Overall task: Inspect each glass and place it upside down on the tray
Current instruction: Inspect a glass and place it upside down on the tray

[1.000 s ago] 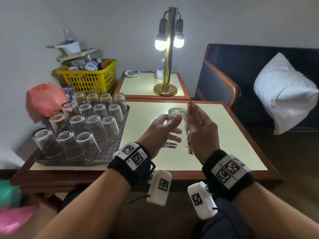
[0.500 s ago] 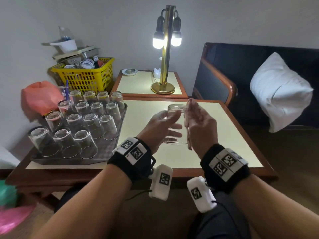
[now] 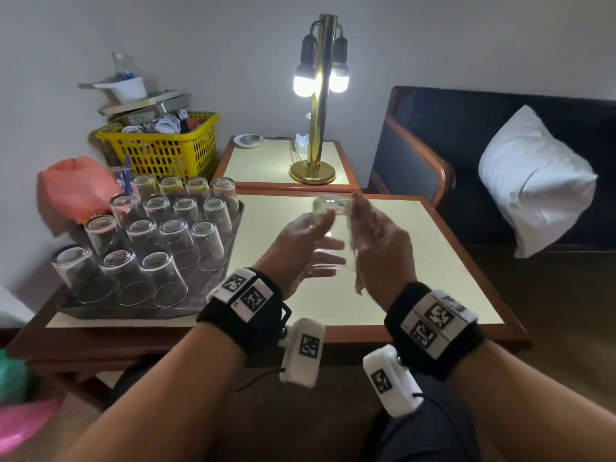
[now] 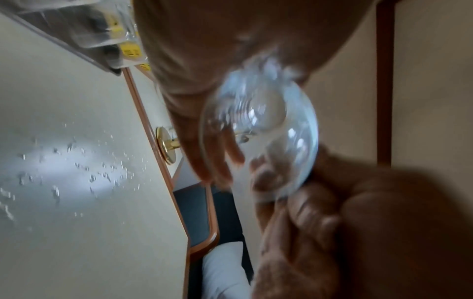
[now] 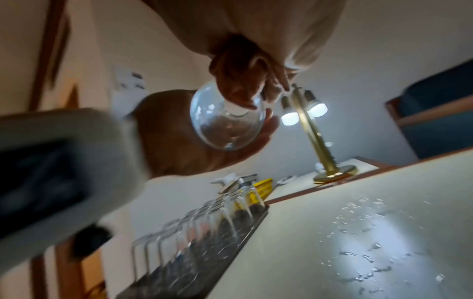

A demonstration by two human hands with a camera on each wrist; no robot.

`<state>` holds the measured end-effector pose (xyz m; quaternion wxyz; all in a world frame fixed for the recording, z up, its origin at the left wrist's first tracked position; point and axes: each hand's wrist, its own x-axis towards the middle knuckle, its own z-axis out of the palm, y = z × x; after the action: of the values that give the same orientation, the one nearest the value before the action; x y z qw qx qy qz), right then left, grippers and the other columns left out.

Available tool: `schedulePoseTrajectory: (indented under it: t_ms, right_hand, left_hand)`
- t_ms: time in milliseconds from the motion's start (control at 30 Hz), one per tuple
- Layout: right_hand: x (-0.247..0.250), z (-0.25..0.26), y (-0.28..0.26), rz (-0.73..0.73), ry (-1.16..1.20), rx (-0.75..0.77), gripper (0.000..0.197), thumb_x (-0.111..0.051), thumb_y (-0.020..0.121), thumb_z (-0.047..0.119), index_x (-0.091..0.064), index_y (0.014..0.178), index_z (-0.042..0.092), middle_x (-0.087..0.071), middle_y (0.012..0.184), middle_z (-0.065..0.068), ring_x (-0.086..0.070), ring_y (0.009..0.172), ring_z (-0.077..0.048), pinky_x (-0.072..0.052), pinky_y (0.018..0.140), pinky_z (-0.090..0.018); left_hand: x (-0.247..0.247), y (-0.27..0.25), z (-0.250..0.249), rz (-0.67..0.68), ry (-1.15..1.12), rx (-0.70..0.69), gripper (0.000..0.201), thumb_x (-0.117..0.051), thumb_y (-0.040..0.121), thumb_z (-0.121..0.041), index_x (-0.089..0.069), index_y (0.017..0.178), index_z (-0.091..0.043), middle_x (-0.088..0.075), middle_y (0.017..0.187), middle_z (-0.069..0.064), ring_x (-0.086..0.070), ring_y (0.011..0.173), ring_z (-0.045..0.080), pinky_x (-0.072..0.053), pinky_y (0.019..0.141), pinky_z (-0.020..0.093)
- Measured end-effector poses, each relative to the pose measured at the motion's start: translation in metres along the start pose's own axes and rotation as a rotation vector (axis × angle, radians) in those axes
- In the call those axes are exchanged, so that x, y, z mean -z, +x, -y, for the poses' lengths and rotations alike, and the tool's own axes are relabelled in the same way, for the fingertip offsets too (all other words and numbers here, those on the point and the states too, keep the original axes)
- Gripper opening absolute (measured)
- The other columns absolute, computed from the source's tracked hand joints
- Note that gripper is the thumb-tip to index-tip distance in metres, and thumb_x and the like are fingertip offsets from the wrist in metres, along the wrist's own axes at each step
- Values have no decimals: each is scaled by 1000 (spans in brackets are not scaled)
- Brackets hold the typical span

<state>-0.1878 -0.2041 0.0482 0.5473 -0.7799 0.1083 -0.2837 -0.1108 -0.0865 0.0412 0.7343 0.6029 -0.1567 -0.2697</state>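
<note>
No words, brand names or numbers can be read here. The only signs are black-and-white square code markers on the black wristbands [image 3: 245, 296] and on the white wrist camera housings [image 3: 303, 350]; their patterns spell out nothing legible.

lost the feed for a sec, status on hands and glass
Both hands, left hand and right hand, hold one glass above the table. Tray holds inverted glasses. Water drops on table, nothing blocking.

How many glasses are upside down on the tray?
15 upside-down glasses on the tray: three in the front row, then three rows of four behind. None seems hidden. One more glass is held up, off the tray.
</note>
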Motion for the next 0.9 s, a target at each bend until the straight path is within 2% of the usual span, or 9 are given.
schedulePoseTrajectory:
  t_ms: [67,167,300,433,567,633,700,833,900]
  right_hand:
    - [-1,0,-3,-39,4,-7,57,-49,95,61,-59,139,26,-67,108,11,-61,91,-10,-56,83,-34]
    - [-8,5,-22,31,-71,104,43,-50,104,38,-52,146,27,-57,138,21,-58,120,7,-48,104,-22]
    - [2,3,-4,-59,6,-28,49,-52,101,45,-51,147,30,-62,139,13,-59,99,-13,-53,97,-52]
    - [-7,7,-17,8,-76,107,45,-52,104,34,-51,148,24,-60,140,12,-61,113,-2,-50,102,-25]
    - [1,5,-2,-51,25,-28,50,-51,100,49,-52,146,29,-68,127,12,-63,95,-11,-57,92,-47]
    - [-3,6,-12,-11,-10,23,48,-52,102,42,-51,148,28,-65,133,13,-67,92,1,-60,85,-30]
    - [-7,2,-21,32,-50,77,46,-52,104,32,-49,149,25,-57,140,19,-55,112,19,-49,100,-16]
    - [1,-3,-2,-56,19,-42,47,-53,101,44,-53,146,29,-67,132,10,-68,106,-11,-56,96,-37]
    - [-4,-1,-9,-9,5,-17,49,-51,100,48,-52,146,31,-68,123,12,-67,98,-7,-57,86,-26]
  left_hand:
    - [-2,1,1,-51,7,-71,57,-68,81,-61,-60,122,-23,-70,104,10,-69,83,25,-54,72,36]
    - [0,3,-1,-141,-84,-86,66,-58,84,-77,-59,125,-26,-71,115,11,-71,99,28,-59,84,44]
    - [0,-2,1,46,37,0,64,-72,84,-64,-55,126,-19,-71,108,15,-71,88,26,-57,79,38]
    - [-2,2,-4,-119,-72,-76,69,-63,82,-76,-58,125,-23,-67,114,13,-70,99,28,-58,84,43]
    - [-2,-1,-2,26,5,-15,54,-71,86,-58,-57,121,-20,-69,105,14,-71,89,26,-57,79,38]
    - [-2,3,-4,-97,-5,-78,60,-70,78,-63,-58,118,-19,-66,99,10,-67,80,22,-56,72,35]
    - [0,4,-3,-120,-46,-52,62,-58,87,-73,-58,118,-20,-67,107,15,-69,92,28,-59,79,42]
    - [-3,-1,3,21,6,9,56,-71,86,-60,-56,119,-18,-68,103,14,-68,87,27,-56,75,37]
    - [-5,3,2,-108,-27,-41,62,-68,77,-65,-58,118,-20,-66,101,10,-66,84,23,-55,73,36]
